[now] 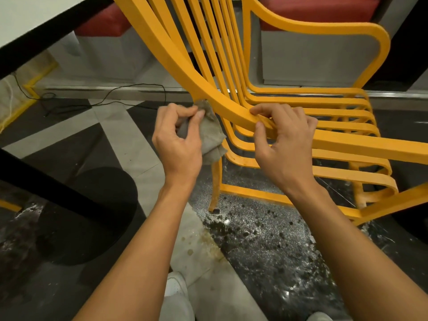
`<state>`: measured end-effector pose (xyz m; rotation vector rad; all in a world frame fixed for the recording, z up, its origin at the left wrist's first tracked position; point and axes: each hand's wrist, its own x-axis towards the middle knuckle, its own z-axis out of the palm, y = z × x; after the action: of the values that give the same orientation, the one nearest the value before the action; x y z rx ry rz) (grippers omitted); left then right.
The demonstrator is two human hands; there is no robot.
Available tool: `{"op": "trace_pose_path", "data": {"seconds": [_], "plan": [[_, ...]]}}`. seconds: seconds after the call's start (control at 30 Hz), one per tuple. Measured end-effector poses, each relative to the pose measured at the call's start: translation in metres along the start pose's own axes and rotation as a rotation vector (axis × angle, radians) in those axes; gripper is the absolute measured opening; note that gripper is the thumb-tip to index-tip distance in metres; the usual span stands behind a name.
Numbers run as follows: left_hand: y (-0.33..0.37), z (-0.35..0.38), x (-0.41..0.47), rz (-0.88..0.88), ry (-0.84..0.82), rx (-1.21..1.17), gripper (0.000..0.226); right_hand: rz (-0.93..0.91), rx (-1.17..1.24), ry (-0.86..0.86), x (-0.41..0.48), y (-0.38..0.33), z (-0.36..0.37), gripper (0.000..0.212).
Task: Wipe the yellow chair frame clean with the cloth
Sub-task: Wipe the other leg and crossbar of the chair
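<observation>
The yellow chair frame (231, 105), made of curved slats, fills the upper middle and right of the head view, tilted toward me. My left hand (178, 140) pinches a grey cloth (212, 133) and presses its top against the underside of the thick outer side rail, where the rear leg joins. My right hand (284, 144) grips that same rail just right of the cloth, thumb below and fingers over the top. The cloth hangs down over the rear leg.
A white table with a dark edge (34, 42) juts in at upper left, its black round base (92, 216) on the floor at left. A black cable (104, 96) lies on the tiles. Red-cushioned bench seats (324, 10) stand behind the chair. My white shoe (176, 286) shows at the bottom.
</observation>
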<state>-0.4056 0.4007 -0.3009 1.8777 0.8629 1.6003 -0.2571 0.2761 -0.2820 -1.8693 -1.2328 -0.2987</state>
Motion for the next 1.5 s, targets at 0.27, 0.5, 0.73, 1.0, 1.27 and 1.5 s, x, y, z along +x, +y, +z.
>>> {"op": "trace_pose_path", "data": {"seconds": [0.27, 0.5, 0.73, 1.0, 1.27, 1.5], "plan": [[-0.028, -0.006, -0.032, -0.135, -0.26, 0.239, 0.014, -0.003, 0.029, -0.012, 0.0, 0.001, -0.001, 0.021], [-0.055, -0.025, -0.066, -0.846, -0.17, 0.106, 0.001, -0.164, 0.107, 0.127, -0.022, -0.006, -0.008, 0.02], [-0.111, -0.023, -0.136, -1.446, -0.003, -0.301, 0.049, -0.128, 0.15, -0.244, -0.063, 0.01, 0.03, 0.02], [-0.193, 0.01, -0.258, -1.774, 0.333, -0.146, 0.019, 0.05, -0.062, -0.678, -0.092, 0.073, 0.1, 0.027], [-0.283, 0.06, -0.289, -1.855, 0.528, -0.19, 0.012, -0.006, -0.127, -0.811, -0.102, 0.127, 0.149, 0.042], [-0.291, 0.081, -0.28, -1.736, 0.545, -0.304, 0.028, 0.041, 0.01, -0.814, -0.111, 0.142, 0.163, 0.036]]}}
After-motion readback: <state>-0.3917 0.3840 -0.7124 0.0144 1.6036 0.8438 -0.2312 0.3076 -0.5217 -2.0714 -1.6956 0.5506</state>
